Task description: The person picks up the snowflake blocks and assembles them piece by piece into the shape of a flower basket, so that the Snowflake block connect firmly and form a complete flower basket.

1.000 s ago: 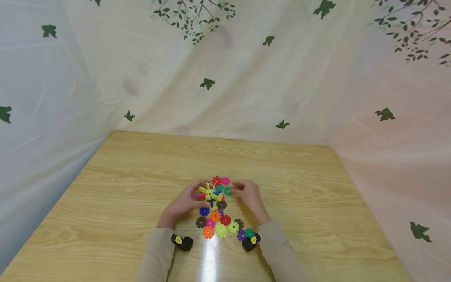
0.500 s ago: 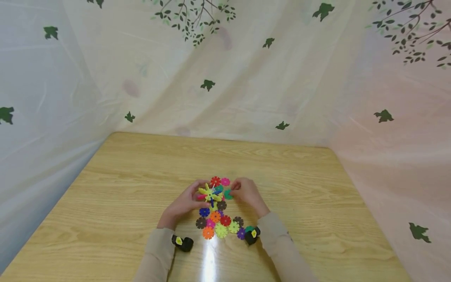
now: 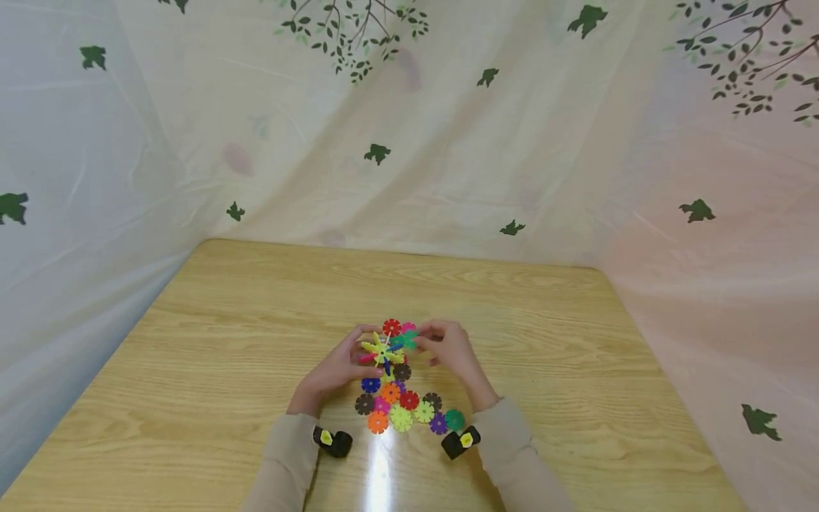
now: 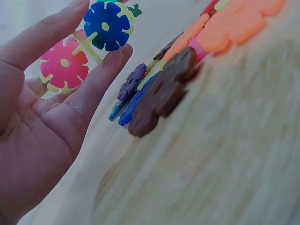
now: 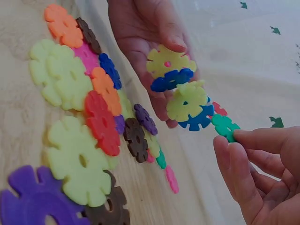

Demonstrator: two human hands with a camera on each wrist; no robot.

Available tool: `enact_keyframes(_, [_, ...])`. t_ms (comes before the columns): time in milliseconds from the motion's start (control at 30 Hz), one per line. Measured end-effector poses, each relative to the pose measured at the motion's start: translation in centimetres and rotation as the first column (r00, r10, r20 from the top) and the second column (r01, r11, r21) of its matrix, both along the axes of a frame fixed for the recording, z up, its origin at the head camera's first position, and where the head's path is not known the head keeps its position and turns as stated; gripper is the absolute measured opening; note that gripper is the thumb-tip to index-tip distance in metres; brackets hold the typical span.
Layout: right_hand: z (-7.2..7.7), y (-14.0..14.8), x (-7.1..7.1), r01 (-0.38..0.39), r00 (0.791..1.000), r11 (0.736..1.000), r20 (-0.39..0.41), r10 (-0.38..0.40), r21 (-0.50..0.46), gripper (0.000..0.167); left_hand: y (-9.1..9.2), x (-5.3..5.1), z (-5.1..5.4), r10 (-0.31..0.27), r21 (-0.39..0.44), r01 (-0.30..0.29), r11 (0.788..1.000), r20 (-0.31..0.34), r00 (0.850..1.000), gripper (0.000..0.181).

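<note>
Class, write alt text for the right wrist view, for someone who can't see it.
The right hand pinches a green disc beside colourful notched discs held by the left hand. More discs lie on the table.

Left hand (image 3: 334,368), with fingers and thumb around a spiky assembly of notched yellow, blue and pink plastic discs (image 3: 382,350). Right hand (image 3: 453,352), pinching a green notched plastic disc (image 3: 407,339) just beside the assembly. Nearer the person, a cluster of multicoloured flower-shaped plastic discs (image 3: 391,392) lies on a pale wood-grain table (image 3: 544,341). Beyond the table hangs cream cloth (image 3: 435,185) bearing dark-green bird shapes (image 3: 377,153).
</note>
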State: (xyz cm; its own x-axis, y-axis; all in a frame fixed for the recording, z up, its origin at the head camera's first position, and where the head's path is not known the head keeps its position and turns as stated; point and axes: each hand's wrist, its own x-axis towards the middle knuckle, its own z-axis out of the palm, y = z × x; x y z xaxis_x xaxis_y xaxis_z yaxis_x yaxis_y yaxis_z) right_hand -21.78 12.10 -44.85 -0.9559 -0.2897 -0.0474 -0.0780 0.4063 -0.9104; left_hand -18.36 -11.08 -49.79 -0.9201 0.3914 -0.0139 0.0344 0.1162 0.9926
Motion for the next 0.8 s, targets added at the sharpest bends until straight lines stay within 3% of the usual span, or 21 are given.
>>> enact_keyframes(167, [-0.2,-0.4,0.3,0.038,0.999,0.999,-0.02,-0.037,0.037,0.01,0.1,0.0,0.0,0.014,-0.011,-0.014,1.0,-0.001,1.0,0.075])
enact_keyframes(467, [-0.7,-0.7,0.5,0.048,0.998,0.998,-0.051,-0.045,0.043,0.007,0.4,-0.2,-0.4,-0.018,0.013,0.018,1.0,-0.045,0.999,0.074])
enact_keyframes(800, [-1.0,-0.6,0.6,0.053,0.998,0.999,-0.035,-0.053,0.002,0.008,1.1,-0.2,-0.2,0.035,-0.028,-0.036,0.999,-0.049,0.998,0.073])
